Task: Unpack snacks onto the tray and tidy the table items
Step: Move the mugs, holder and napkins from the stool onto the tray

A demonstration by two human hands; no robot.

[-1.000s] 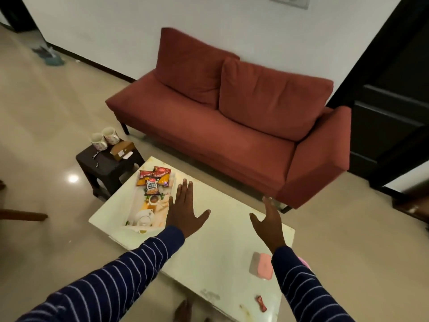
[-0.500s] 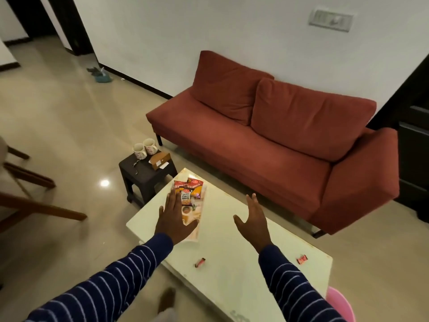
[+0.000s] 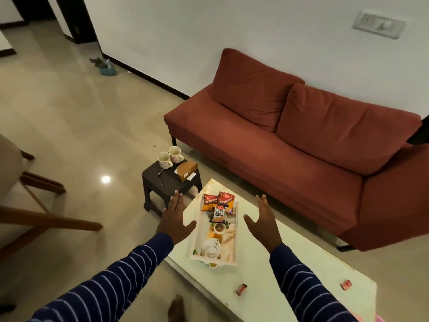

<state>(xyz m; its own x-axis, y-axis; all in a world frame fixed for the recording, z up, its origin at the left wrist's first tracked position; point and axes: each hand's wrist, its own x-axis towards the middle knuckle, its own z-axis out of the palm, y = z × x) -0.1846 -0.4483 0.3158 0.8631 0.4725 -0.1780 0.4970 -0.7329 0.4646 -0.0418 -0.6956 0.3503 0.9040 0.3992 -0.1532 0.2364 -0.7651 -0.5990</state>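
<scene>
Two mugs [image 3: 171,156] stand at the far left of the dark side stool [image 3: 169,182], a brown box [image 3: 186,168] just beside them. Coming right, the left hand [image 3: 174,219] hangs in the air with fingers straight and spread, gripping nothing, its thumb reaching over the left edge of the pale worktop [image 3: 274,270]. Next lies the printed tray [image 3: 214,233], long and narrow, its long axis running away from the person toward the sofa [image 3: 301,145]. At its far end sit three snack packets: two red and orange ones [image 3: 218,201] side by side, and a dark pack of salted peanuts [image 3: 218,214] overlapping them on the near side. The near half of the tray shows only its teapot print. On the other side of the tray the right hand [image 3: 263,225] hovers, likewise flat and empty, palm turned inward.

So the tray sits squarely between the two hands, each flanking one long side; the left looks slightly nearer its rim. From here I would guess the person means to take the tray by both long sides, though they could equally be reaching for the packets ahead. Farther right, two small red wrappers [image 3: 241,289] [image 3: 346,284] lie loose on the worktop, well apart from the tray, and seem to be what remains to tidy.
</scene>
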